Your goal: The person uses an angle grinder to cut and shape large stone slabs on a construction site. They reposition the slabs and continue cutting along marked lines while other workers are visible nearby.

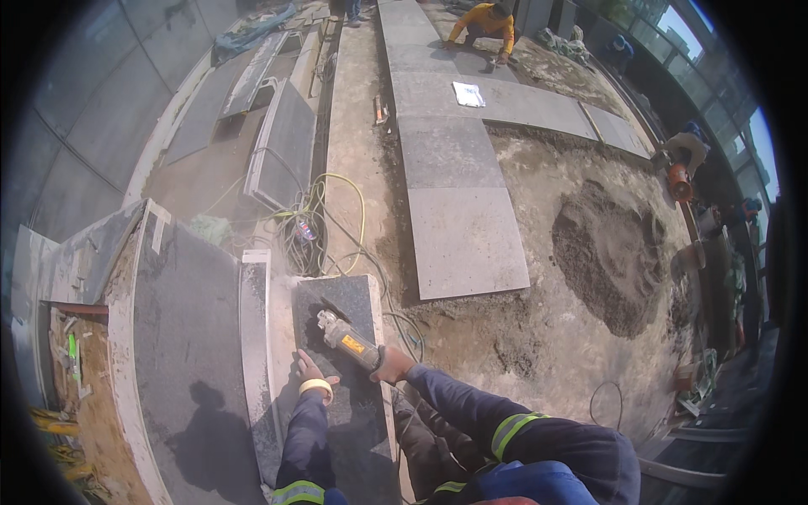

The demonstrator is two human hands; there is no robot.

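My right hand (392,365) is wrapped round the rear body of an angle grinder (347,338). The grinder's dark disc points away from me, above a dark speckled stone slab (349,421). My left hand (311,369) is at the slab's left edge, fingers stretched out and holding nothing. A pale yellow ring, like a roll of tape, circles my left wrist. Whether the disc touches the stone I cannot tell.
A large dark slab (189,337) stands to the left. Tangled cables (311,223) lie just ahead. Grey paving slabs (467,244) run forward, beside a sand pile (610,257). A person in yellow (484,29) crouches far ahead; another person (688,151) is at right.
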